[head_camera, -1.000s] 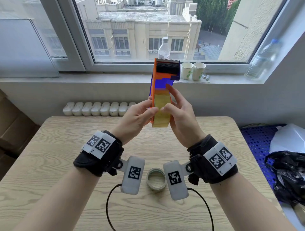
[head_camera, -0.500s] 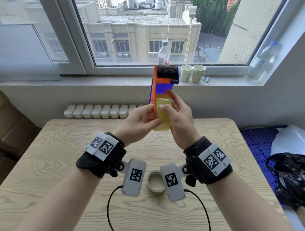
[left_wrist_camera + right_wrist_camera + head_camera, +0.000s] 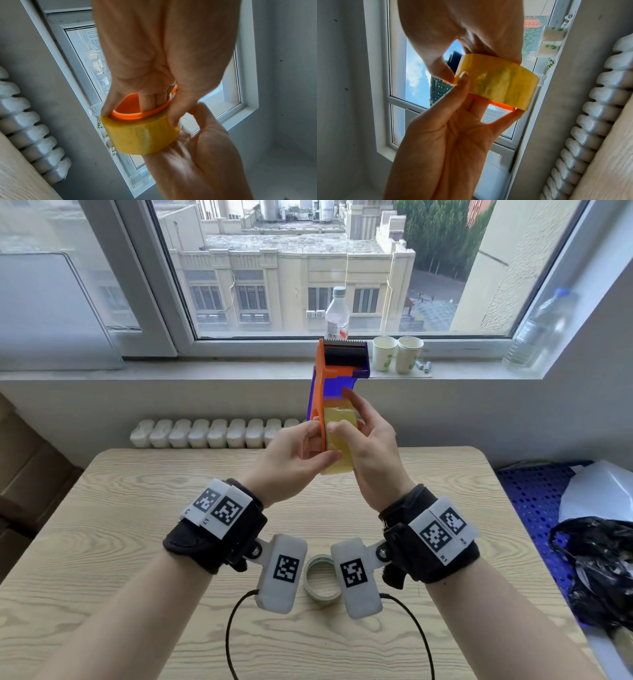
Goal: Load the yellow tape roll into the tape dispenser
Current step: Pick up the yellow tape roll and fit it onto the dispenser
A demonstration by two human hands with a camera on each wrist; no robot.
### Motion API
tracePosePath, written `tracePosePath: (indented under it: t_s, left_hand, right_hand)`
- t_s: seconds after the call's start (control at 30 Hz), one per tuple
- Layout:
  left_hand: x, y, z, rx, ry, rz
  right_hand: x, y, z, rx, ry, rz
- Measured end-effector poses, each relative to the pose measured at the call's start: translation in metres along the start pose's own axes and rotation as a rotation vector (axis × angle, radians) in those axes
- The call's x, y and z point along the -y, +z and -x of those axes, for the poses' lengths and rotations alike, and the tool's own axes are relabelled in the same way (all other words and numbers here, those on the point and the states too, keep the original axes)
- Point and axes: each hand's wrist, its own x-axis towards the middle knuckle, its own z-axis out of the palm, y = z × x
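Yellow tape roll (image 3: 337, 446) sits on the orange hub of the tape dispenser (image 3: 334, 378), held up in the air above the table (image 3: 102, 542), w/ the black roller end toward the window. Looks light, stiff ring, but w/ a glossy, wrinkled outer wrap, prob slick; best gripped across the flat side faces or the rim, not the tacky band. Left hand (image 3: 291, 460) has fingers tucked inside the hub, thumb on the roll's rim. Right hand (image 3: 368, 450) pinches the roll's other side, index finger straight along the blue body. A spare clear roll (image 3: 322, 577) lies on the table, well below the dispenser.
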Motion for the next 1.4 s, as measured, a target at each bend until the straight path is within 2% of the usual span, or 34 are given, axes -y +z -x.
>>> tracePosePath:
  t_s: [0.2,0.43,0.87,1.03,1.2,1.4]
  left_hand:
    - [-0.001,-0.004,0.001,0.001,-0.004,-0.001]
    - [0.002,0.001,0.001,-0.017,0.002,-0.038]
    - [0.011,0.002,0.0,-0.01,-0.016,-0.074]
    - [0.012,0.002,-0.002,0.013,-0.006,-0.081]
    - [0.009,-0.003,-0.005,0.009,-0.01,-0.061]
    - [0.01,-0.003,-0.007,0.012,-0.031,-0.065]
  right_hand:
    - [0.002,-0.003,0.002,0.097,0.017,-0.025]
    - [-0.004,0.001,0.0,0.001,0.03,-0.002]
    - [0.0,-0.002,-0.01,-0.015,0.198,-0.072]
    - [-0.005,-0.004,-0.013,-0.061,0.184,-0.049]
    - [0.002,-0.012,-0.011,0.136,0.224,-0.231]
    - [-0.002,-0.009,-0.015,0.072,0.212,-0.19]
